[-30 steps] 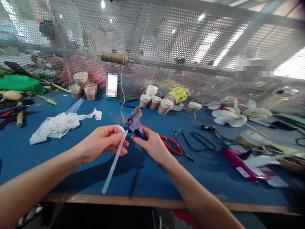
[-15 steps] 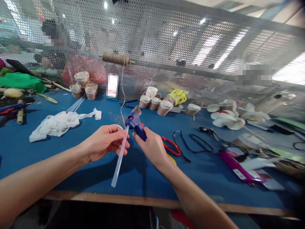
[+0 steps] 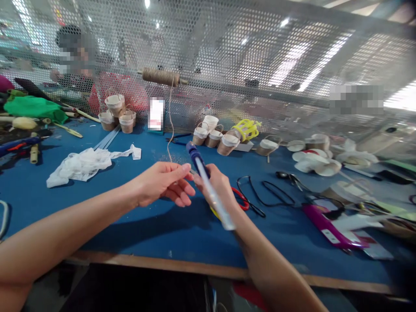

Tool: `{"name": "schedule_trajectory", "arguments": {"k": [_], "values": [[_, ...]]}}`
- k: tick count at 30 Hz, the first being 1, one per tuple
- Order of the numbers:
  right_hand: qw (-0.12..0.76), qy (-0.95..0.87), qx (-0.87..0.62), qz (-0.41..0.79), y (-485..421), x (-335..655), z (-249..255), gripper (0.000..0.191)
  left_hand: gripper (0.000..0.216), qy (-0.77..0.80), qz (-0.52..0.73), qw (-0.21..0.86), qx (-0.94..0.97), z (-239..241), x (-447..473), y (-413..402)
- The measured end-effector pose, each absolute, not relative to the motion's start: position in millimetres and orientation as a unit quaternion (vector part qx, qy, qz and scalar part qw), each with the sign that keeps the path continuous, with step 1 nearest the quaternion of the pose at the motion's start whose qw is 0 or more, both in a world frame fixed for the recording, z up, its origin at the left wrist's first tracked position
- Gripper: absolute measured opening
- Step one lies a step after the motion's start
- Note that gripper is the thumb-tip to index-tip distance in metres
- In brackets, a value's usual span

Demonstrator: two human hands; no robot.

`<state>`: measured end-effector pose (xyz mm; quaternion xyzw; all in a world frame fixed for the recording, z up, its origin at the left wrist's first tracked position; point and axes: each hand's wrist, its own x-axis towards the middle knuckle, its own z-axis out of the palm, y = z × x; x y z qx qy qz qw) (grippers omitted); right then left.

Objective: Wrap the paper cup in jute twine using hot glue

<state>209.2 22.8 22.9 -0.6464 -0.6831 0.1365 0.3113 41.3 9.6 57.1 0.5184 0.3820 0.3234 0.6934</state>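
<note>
- Handling: the glue gun [image 3: 192,150] was probably best steadied by a firm grip, its front turned away from the left fingertips; a slack, well-placed twine [image 3: 171,113] would likely have avoided tugging.
- Glue stick [image 3: 212,193]: it projected backward from the gun, slanting across the right wrist; keeping its free end unobstructed seemed advisable.
- Right hand [image 3: 218,186]: fingers were clamped around the gun's handle, the forearm reaching in from the lower right.
- Left hand [image 3: 167,181]: thumb and forefinger were pressed together where the twine came down, remaining fingers loosely curled; what they pinched could not be told.
- Position: the gun was held above the blue table [image 3: 146,242], nearer the wearer than the small pots [image 3: 228,145].
</note>
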Motion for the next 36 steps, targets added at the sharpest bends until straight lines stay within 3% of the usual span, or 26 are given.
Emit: {"name": "schedule_trajectory", "arguments": {"k": [3, 5, 11, 16, 19, 22, 26, 30, 32, 36], "values": [[0.34, -0.679, -0.618, 0.207, 25.7, 215.3, 28.4, 0.01, 0.008, 0.44, 0.437, 0.474, 0.625, 62.8, 16.0, 18.3], [0.35, -0.68, -0.594, 0.25, 26.0, 218.8, 32.5, 0.009, 0.013, 0.488, 0.488, 0.334, 0.643, 59.3, -2.9, 24.9], [0.393, -0.665, -0.551, 0.315, 23.6, 223.9, 39.5, 0.013, 0.035, 0.554, 0.42, 0.265, 0.668, 18.1, -34.8, 37.7], [0.443, -0.614, -0.512, 0.405, 23.9, 223.9, 38.6, 0.008, 0.021, 0.536, 0.393, 0.341, 0.665, -0.7, -44.8, 39.9], [0.477, -0.561, -0.464, 0.492, 23.3, 222.9, 36.3, 0.024, 0.067, 0.453, 0.302, 0.477, 0.69, -6.4, -39.7, 35.9], [0.49, -0.533, -0.43, 0.54, 21.0, 220.5, 34.4, 0.029, 0.093, 0.472, 0.317, 0.425, 0.704, -16.9, -21.9, 31.3], [0.48, -0.558, -0.442, 0.513, 16.8, 216.7, 32.2, 0.015, 0.084, 0.484, 0.391, 0.398, 0.674, -26.1, -1.5, 30.4], [0.483, -0.566, -0.437, 0.505, 13.5, 211.6, 28.6, 0.017, 0.071, 0.443, 0.415, 0.558, 0.566, -16.7, 0.6, 23.9], [0.478, -0.553, -0.437, 0.524, 12.5, 207.7, 25.5, 0.018, 0.075, 0.414, 0.396, 0.631, 0.523, -10.4, 0.4, 17.3], [0.479, -0.529, -0.439, 0.547, 11.5, 199.1, 17.9, 0.02, 0.077, 0.37, 0.362, 0.686, 0.512, -4.8, 4.1, 7.3]]}}
